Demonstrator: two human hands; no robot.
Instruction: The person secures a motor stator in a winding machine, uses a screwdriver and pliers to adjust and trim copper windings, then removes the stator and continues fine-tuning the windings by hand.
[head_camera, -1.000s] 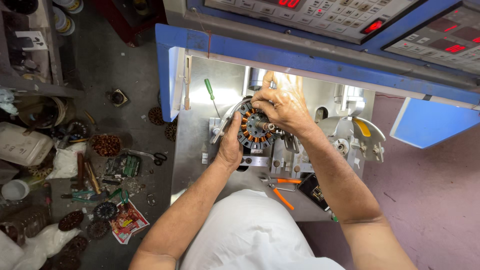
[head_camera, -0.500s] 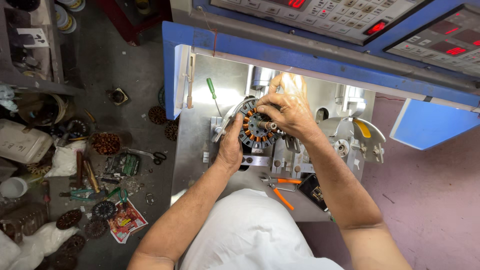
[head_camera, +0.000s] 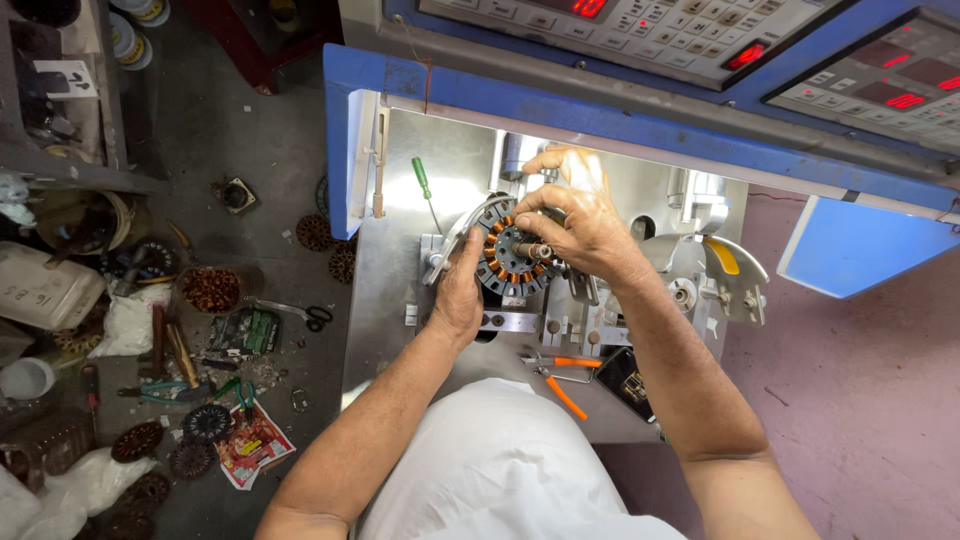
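Note:
A round motor stator (head_camera: 508, 262) with copper-wound poles sits on the fixture of a metal winding machine (head_camera: 400, 300). My left hand (head_camera: 458, 295) grips its lower left edge, thumb against the rim. My right hand (head_camera: 580, 225) rests over its upper right side, fingers pinched near the shaft at the centre; whether they pinch a wire is too small to tell. A curved metal guard arcs around the stator's upper left.
A green-handled screwdriver (head_camera: 424, 183) lies on the plate above the stator. Orange-handled pliers (head_camera: 563, 375) lie near the front edge. Blue control panels with red displays (head_camera: 740, 50) run along the top. On the floor to the left lie several stators, tools and scissors (head_camera: 300, 313).
The view has shifted slightly. Both hands stay on the stator, with my right fingers working a little closer to the centre shaft.

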